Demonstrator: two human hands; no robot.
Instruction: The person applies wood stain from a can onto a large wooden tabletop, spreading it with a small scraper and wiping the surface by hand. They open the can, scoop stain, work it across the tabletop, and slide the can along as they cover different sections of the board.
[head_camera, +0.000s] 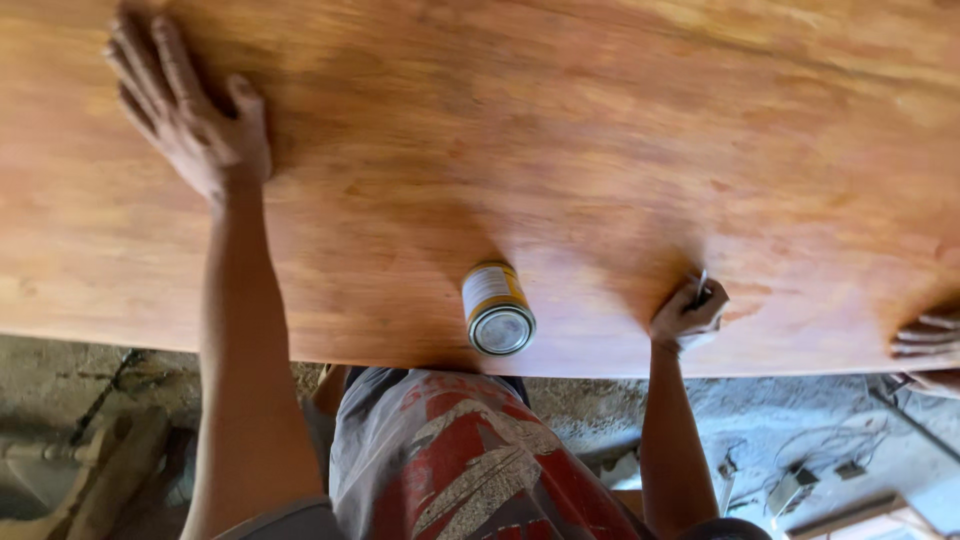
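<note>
A large reddish-brown wooden board (560, 130) fills the upper part of the head view. My left hand (190, 110) lies flat on it at the far left, fingers spread and palm down. My right hand (688, 315) is closed around a small thin tool, its dark tip touching the board near the front edge. A small metal can (497, 308) with a yellow and white label stands on the board between my arms, closer to my right hand.
Another person's fingers (925, 335) rest on the board's front edge at the far right. Below the board is a dusty concrete floor with cables and small boxes (800, 480) at the right and wooden pieces (90, 470) at the left.
</note>
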